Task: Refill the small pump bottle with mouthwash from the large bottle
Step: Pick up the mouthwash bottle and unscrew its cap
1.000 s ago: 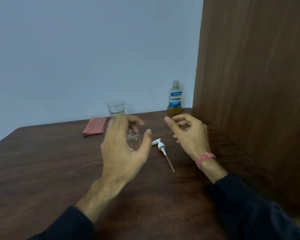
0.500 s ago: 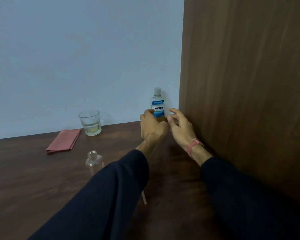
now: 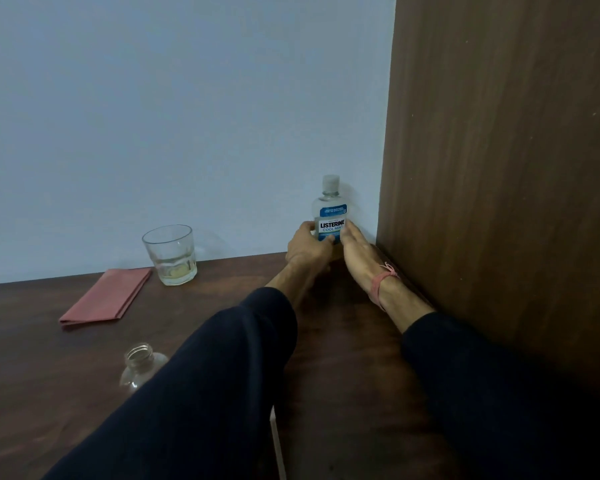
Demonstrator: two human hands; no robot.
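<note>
Clear plastic mouthwash bottle [image 3: 330, 211], glossy paper label; dark wood-grain table [image 3: 343, 358]; clear glass tumbler [image 3: 169, 254]; matt red cloth [image 3: 106, 295].

The left hand [image 3: 307, 249] and right hand [image 3: 355, 249] cover the base of the large bottle [image 3: 331, 213] between them. Nearer than the left hand, its sleeve [image 3: 201, 393] hides the lower small bottle [image 3: 139, 365] and most of the pump tube [image 3: 278, 445].

Two bottles [image 3: 330, 209] [image 3: 140, 366], one glass [image 3: 170, 254], one cloth [image 3: 106, 295], two hands [image 3: 307, 249] [image 3: 357, 249].
</note>
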